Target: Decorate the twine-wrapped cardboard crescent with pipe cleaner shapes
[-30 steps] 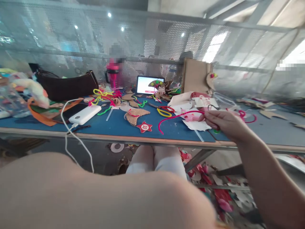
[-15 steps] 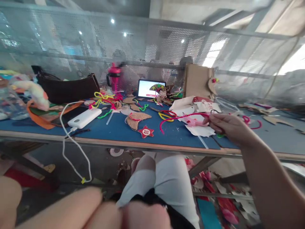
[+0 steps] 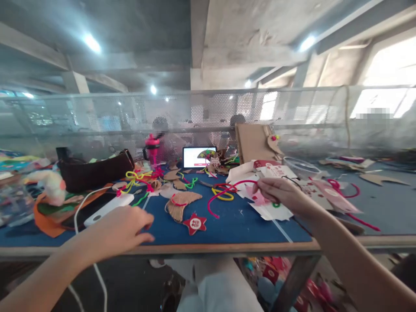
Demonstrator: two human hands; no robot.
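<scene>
Fingers of the right hand (image 3: 282, 197) pinched together, tips (image 3: 260, 185) closed on one end of a red pipe cleaner (image 3: 224, 193). Pipe cleaner arcs left from the grip, then bends down toward the blue tabletop, free end near the middle of the table; contact with the surface cannot be told. Held end sits above a pink paper piece (image 3: 256, 197) and white paper scraps (image 3: 269, 212). A yellow pipe cleaner (image 3: 222, 195) lies just under the arc, tangled with a further red strand.

Open blue surface: strip between the scraps and the near wooden table edge (image 3: 227, 250), and a patch left of the scraps. Red star tag (image 3: 194, 224) and a jute leaf cutout (image 3: 180, 208) lie left of the free end, close by.

Left hand (image 3: 120, 229): fingers loosely apart, over the near left of the table, just beside a white power bank (image 3: 108, 210); contact unclear. White cable (image 3: 75, 221) runs from the power bank over the near edge. Orange felt (image 3: 45, 221) at far left.

Far side: black bag (image 3: 94, 171), pink bottle (image 3: 152, 149), lit tablet (image 3: 196, 157), upright cardboard sheet (image 3: 250, 143), clear plastic lid (image 3: 302, 167). Right of the right hand, a pink card with red ribbon (image 3: 331, 197). Perforated metal railing (image 3: 195, 112) behind all, two blurred people beyond the table.
</scene>
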